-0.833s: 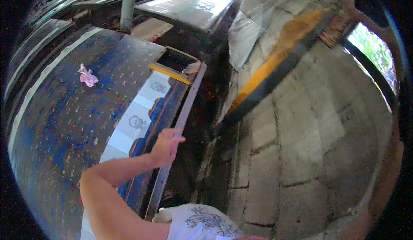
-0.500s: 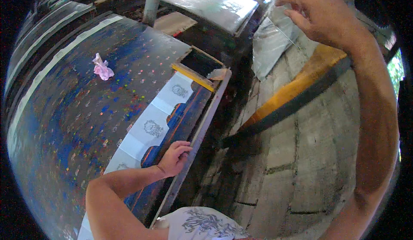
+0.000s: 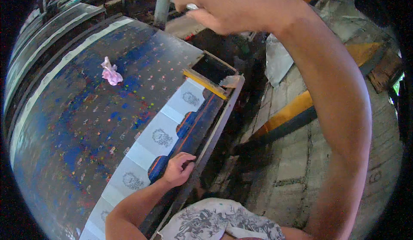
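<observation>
My left hand (image 3: 180, 170) rests by the long wooden rail (image 3: 217, 130) at the table's right edge. Its fingers are loosely bent, the thumb a little apart, and I see nothing in it. My right hand (image 3: 234, 7) is raised high at the top, arm arched over the floor. Its fingers curve with a gap to the thumb and hold nothing that I can make out. Along the table runs a strip of pale fabric (image 3: 144, 154) with repeated dark printed motifs. A wood-framed screen (image 3: 204, 84) with a yellow edge stands at its far end.
The dark table top (image 3: 99, 128) is speckled with blue and other paint. A crumpled pink cloth (image 3: 112, 74) lies on it. Beyond stands a grey post (image 3: 163, 5). To the right, a yellow-and-black beam (image 3: 286, 117) lies across the paved floor (image 3: 275, 167).
My right hand has swung left across the top of the view, toward the post. My left hand stays by the rail. The view has shifted slightly.
</observation>
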Action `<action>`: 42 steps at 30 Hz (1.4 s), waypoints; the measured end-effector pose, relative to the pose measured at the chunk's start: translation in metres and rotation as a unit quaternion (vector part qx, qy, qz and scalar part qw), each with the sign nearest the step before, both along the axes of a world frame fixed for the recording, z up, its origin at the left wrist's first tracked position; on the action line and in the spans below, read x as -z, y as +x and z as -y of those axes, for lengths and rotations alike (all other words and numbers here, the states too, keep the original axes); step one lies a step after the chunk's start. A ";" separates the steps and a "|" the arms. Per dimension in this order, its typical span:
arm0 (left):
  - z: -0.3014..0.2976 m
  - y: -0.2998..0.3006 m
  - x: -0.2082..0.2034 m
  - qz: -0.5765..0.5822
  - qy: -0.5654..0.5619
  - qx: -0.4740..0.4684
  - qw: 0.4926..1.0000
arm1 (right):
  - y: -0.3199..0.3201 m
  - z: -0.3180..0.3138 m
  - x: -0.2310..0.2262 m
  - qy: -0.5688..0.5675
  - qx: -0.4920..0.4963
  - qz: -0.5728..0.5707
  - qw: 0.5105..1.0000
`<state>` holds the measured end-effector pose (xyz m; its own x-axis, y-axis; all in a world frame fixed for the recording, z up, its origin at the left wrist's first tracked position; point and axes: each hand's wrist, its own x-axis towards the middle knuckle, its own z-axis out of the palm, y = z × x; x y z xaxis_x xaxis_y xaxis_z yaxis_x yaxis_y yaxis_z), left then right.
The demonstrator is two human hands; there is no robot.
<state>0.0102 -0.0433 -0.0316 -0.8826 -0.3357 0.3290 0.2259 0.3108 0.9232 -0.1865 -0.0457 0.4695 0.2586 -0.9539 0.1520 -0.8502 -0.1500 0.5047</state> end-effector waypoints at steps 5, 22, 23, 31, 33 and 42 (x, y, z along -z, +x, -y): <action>-0.002 -0.003 0.005 0.020 -0.007 -0.024 0.999 | -0.097 -0.004 0.016 -0.070 -0.008 0.045 0.996; -0.029 -0.021 -0.010 0.157 0.036 -0.196 0.967 | -0.393 -0.110 0.337 -0.335 0.164 0.605 0.703; -0.030 -0.021 -0.011 0.144 0.035 -0.203 0.968 | -0.385 -0.103 0.345 -0.350 0.152 0.531 0.757; -0.021 -0.019 -0.018 0.146 0.008 -0.135 0.980 | -0.312 -0.054 0.343 -0.265 0.002 0.475 0.839; -0.022 -0.019 -0.021 0.150 0.021 -0.132 0.980 | -0.302 -0.041 0.339 -0.222 -0.048 0.454 0.861; -0.025 -0.087 -0.059 0.090 0.061 -0.374 0.921 | -0.349 -0.002 0.340 -0.132 -0.205 0.395 0.886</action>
<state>-0.0773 -0.0182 0.0270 -0.4265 -0.8966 0.1195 -0.1686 0.2087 0.9633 -0.5351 -0.0438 0.1297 0.2886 -0.7089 0.6436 -0.8549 -0.4934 -0.1602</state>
